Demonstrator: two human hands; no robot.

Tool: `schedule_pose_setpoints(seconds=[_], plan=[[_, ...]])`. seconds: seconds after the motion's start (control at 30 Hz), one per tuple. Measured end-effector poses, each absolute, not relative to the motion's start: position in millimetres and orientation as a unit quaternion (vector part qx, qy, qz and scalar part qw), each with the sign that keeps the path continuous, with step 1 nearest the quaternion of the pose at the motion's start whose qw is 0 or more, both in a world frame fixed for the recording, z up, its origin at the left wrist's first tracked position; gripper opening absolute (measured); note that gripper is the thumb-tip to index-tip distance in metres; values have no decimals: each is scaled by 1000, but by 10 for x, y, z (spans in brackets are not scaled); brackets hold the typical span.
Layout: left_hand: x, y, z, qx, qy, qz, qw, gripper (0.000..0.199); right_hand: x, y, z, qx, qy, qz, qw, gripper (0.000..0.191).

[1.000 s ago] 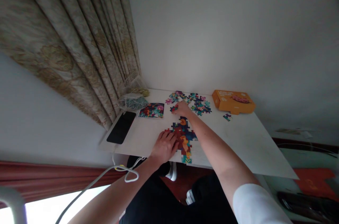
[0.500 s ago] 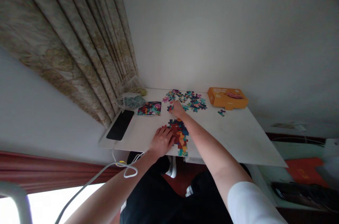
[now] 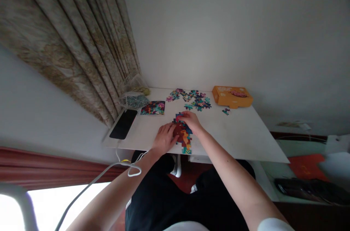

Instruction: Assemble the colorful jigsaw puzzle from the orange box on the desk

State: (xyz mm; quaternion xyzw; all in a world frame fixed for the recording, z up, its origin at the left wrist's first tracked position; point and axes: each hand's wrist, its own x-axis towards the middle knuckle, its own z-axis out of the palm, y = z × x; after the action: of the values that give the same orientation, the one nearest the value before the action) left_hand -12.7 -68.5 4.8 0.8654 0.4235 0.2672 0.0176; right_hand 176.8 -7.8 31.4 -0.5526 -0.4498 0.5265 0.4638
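A long beige patterned curtain (image 3: 68, 49) hangs along the left side of a white rectangular desk (image 3: 235, 140); a flat orange cardboard box (image 3: 232, 97) sits at the far right, with a small clump of puzzle pieces (image 3: 225, 111) just beside it. A black smartphone (image 3: 123, 124) lies at the left edge, near a clear plastic bag (image 3: 133, 100) and a glossy colourful picture card (image 3: 152, 108), perhaps kept in sight for reference; loose jigsaw pieces (image 3: 190, 97) spread across the far middle. A joined multicoloured jigsaw patch (image 3: 186, 141) sits towards the near edge, within easy reach; the left grip (image 3: 164, 138) lies open and flat on it, seemingly steadying it; the right grip (image 3: 191, 121) presses its fingertips at the patch's far end, though whether they hold a piece cannot be told.
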Motion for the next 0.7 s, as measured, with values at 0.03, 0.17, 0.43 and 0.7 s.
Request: schedule_pose_setpoints(seconds=[0.03, 0.17, 0.43, 0.7], plan=[[-136, -690, 49, 864, 421, 274, 14, 49, 1774, -172, 310, -542, -442, 536, 472, 33], [-172, -713, 47, 870, 393, 298, 3, 53, 1745, -504, 291, -502, -428, 578, 480, 37], [-239, -704, 62, 888, 340, 306, 48, 38, 1672, -767, 210, -497, -433, 598, 456, 34], [-295, -663, -18, 859, 366, 349, 77, 33, 1753, -776, 196, -583, -560, 410, 423, 21]])
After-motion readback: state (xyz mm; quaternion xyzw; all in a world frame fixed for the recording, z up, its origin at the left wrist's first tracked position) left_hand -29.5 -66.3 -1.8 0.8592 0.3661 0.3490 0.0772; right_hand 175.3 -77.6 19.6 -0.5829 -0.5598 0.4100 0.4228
